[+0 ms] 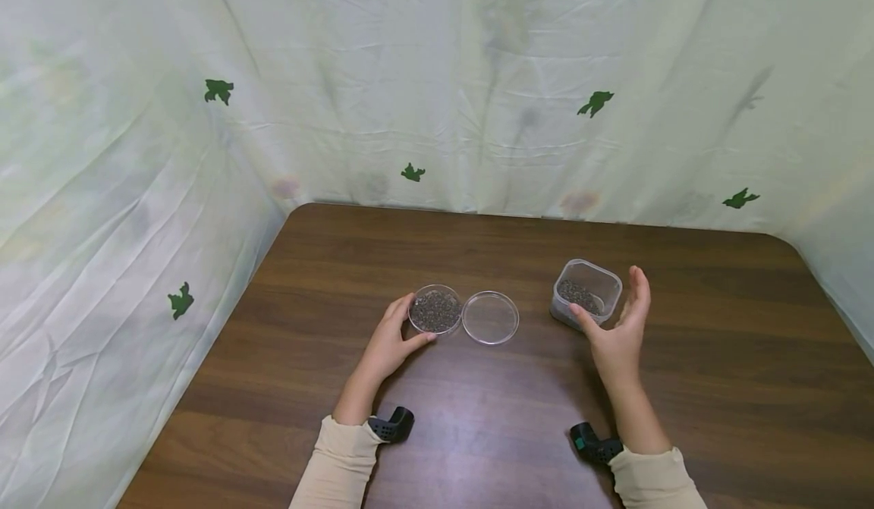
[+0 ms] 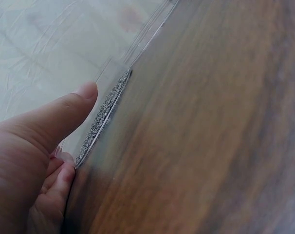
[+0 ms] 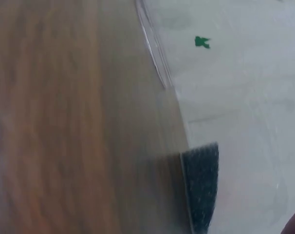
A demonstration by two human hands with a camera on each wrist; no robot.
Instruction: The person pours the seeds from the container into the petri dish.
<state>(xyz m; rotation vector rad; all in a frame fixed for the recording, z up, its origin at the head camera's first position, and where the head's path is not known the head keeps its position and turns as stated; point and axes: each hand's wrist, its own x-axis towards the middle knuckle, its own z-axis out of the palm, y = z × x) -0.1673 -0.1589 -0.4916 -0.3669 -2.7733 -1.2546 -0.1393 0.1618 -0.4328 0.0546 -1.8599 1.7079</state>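
A round clear dish point(image 1: 435, 309) full of dark grey granules rests on the table, its rim between the thumb and fingers of my left hand point(image 1: 388, 351). The left wrist view has the thumb of that hand point(image 2: 28, 146) over the near side of the dish point(image 2: 102, 118). At the right is a square clear container point(image 1: 561, 313) holding similar granules. My right hand point(image 1: 620, 342) is beside it, thumb at its near rim and fingers spread, raised off its right side. In the right wrist view the container point(image 3: 201, 187) shows dark granules; only a fingertip appears at the corner.
An empty round clear dish or lid point(image 1: 490, 318) lies against the filled dish's right side. The brown wooden table point(image 1: 478, 433) has a pale curtain point(image 1: 451, 76) with green leaf-like shapes behind it and along its sides.
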